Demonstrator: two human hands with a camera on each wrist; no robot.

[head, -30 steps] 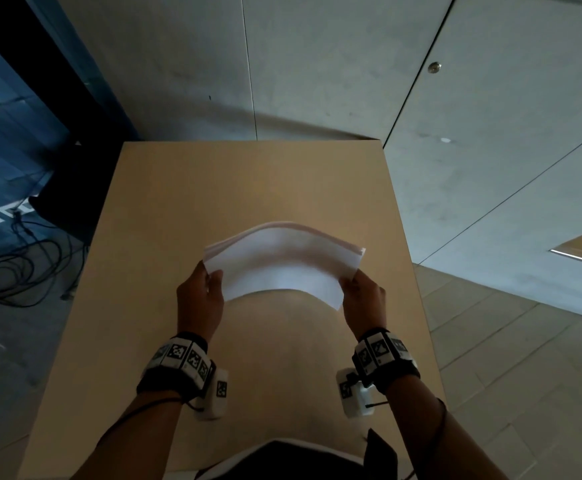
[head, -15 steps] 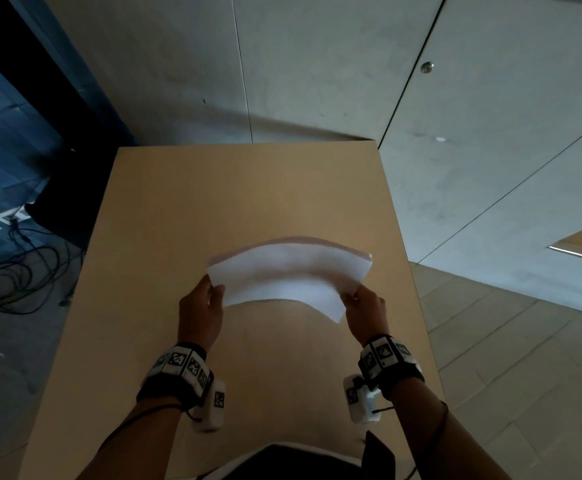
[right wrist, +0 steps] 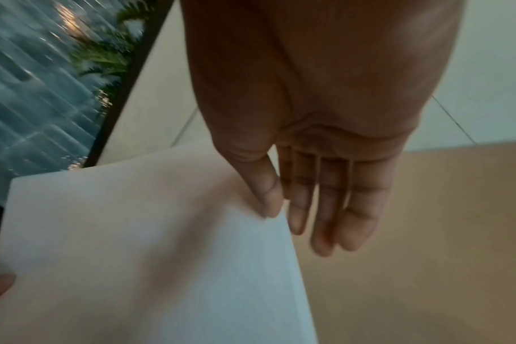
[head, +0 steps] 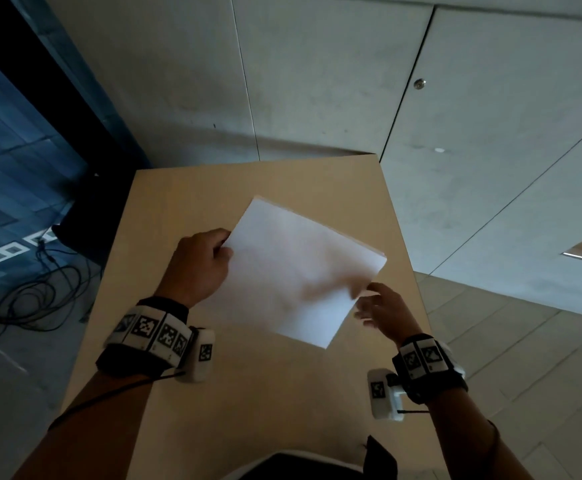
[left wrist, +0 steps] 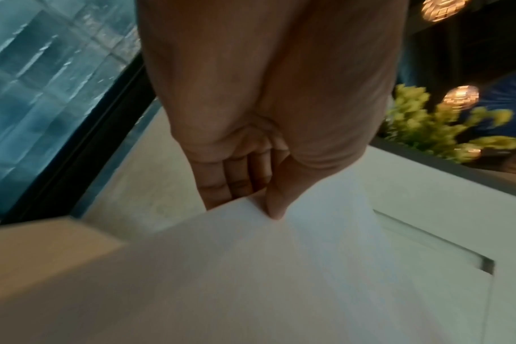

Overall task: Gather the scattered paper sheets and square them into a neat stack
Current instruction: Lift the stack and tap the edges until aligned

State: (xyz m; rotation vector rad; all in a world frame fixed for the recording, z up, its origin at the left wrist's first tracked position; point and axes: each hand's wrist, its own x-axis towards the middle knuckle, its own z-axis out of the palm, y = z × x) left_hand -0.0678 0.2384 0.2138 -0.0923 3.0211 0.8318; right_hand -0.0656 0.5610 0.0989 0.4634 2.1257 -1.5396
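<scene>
A stack of white paper sheets (head: 300, 271) hangs tilted above the wooden table (head: 248, 393), turned so one corner points away from me. My left hand (head: 203, 265) pinches its left edge, thumb on top and fingers underneath; the left wrist view shows the same hand (left wrist: 245, 193) and stack (left wrist: 280, 279). My right hand (head: 383, 306) is blurred at the stack's right edge. In the right wrist view its fingers (right wrist: 324, 232) are straight beside the sheets (right wrist: 133, 256), and only the thumb tip touches the edge.
The table is narrow, with its right edge (head: 417, 289) close to my right hand. A dark object (head: 81, 220) and loose cables (head: 23, 306) lie on the floor to the left. A grey wall (head: 317, 81) stands behind the table's far edge.
Both hands held the bowed stack level by its ends. Now the stack is turned and tilted, my left hand has moved forward with it, and my right hand has loosened its hold.
</scene>
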